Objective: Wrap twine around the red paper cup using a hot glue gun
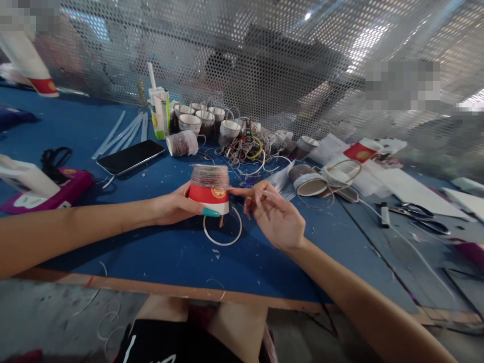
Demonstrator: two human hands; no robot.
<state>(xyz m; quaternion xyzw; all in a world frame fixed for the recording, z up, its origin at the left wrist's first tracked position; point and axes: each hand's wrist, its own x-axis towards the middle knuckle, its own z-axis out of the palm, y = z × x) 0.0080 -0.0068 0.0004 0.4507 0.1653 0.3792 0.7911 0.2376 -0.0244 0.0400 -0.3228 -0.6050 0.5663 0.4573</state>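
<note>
My left hand (177, 204) is closed round a red and white paper cup (206, 194), its thumb on the cup's lower front. Thin grey cord (209, 175) is wound in many turns about the upper part. At the cup's right side is my right hand (274, 212), index finger stretched to the wound edge and other fingers curled. A thin strand seems to run from the cup into these fingers, though its path is hard to make out. Just under the cup, a pale cord loop (223, 244) lies on the blue table (151, 257).
Several wrapped cups (190, 122) stand at the back beside a drink carton (160, 113) and tangled wires (251, 148). A phone (131, 157) lies to the left, near a magenta power strip (75, 189). More wrapped cups (310, 181) and scissors (416, 212) are on the right. Perforated metal mesh (227, 55) rises behind.
</note>
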